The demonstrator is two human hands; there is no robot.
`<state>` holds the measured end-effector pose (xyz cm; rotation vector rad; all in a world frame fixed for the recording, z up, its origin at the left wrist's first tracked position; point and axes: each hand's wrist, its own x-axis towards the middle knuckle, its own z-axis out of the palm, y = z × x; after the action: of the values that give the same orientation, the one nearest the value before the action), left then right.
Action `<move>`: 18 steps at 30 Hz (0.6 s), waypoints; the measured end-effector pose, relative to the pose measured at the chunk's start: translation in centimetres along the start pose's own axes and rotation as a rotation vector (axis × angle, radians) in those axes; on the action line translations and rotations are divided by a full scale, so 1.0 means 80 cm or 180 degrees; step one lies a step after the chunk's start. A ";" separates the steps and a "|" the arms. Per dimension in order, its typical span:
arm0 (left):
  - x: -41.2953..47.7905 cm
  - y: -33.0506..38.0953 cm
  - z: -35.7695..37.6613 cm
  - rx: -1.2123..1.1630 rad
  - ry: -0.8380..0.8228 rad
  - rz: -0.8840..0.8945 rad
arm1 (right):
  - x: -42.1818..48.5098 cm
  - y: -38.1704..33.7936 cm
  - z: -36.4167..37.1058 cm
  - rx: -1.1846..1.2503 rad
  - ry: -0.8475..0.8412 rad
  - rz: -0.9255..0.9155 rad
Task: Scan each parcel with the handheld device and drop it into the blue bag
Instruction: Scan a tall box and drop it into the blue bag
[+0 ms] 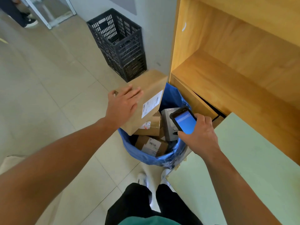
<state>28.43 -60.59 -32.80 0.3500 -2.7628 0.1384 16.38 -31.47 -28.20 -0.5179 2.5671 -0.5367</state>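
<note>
Left hand point(124, 103): fingers spread flat, palm laid against upper face of brown paper parcel point(146, 96); thumb out to the left by the parcel's corner; grip underneath not visible.

Brown paper parcel: tilted, lower end dipping inside rim of blue bag point(146, 158), upper end raised toward the crates. White shipping label point(151, 103) with barcodes on upper face, running along right edge.

Right hand point(198, 135): closed around lower end of handheld device point(184, 121), fingers wrapped on its far side, thumb on near edge. Device black-cased, screen lit blue, facing up, held above right side of bag opening, just beside the parcel's lower right corner.

Blue bag: open-mouthed, standing on tiled floor point(56, 88) between the feet and the shelf unit. Contents: cardboard box with white barcode label point(151, 146) at near side; second cardboard box point(151, 127) with taped top and patterned sticker, partly under the tilted parcel; grey box point(169, 125) upright at right, partly behind the device.

Surroundings: wooden shelf unit point(235, 65) to right of bag; pale green tabletop point(243, 159) at near right; two stacked black plastic crates point(120, 44) against the wall beyond the bag; white shoes point(142, 177) and dark trousers point(146, 203) at bottom.
</note>
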 end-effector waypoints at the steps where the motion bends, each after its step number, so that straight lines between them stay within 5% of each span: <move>1: 0.006 -0.003 0.012 -0.0001 -0.0003 0.0096 | 0.006 0.000 0.002 0.0006 -0.0012 0.0017; 7: 0.054 -0.017 0.088 -0.0287 -0.0070 0.0508 | 0.046 0.000 0.027 0.0035 -0.0087 0.0338; 13: 0.075 -0.014 0.152 -0.1545 -0.0157 -0.0918 | 0.071 -0.007 0.054 0.0045 -0.0188 0.0551; 18: 0.073 -0.014 0.186 -0.2139 -0.0737 -0.1508 | 0.092 -0.015 0.061 0.0100 -0.0092 0.0698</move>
<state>18.52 -65.01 -44.59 0.8409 -2.6431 -0.9673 13.10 -37.12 -34.26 -0.2273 2.5420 -0.4871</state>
